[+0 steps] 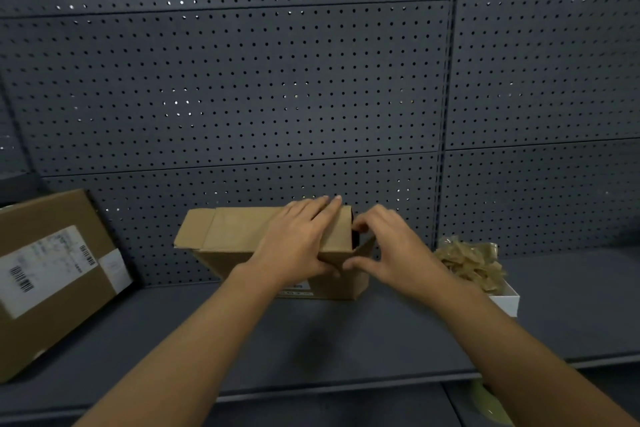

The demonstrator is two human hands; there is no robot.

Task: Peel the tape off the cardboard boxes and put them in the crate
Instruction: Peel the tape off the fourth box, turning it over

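The left hand [298,239] presses flat, fingers straight, steadying the cardboard box [242,246]; at its 3 o'clock, the right hand [391,246] pinches the end flap.

open shelf front [311,340], pegboard [242,97] behind, labelled box [52,274] left, white tray [507,298] right

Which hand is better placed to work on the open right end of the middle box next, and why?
The right hand: its fingers are already at the open end flap of the box. The left hand lies flat on top, holding the box steady.
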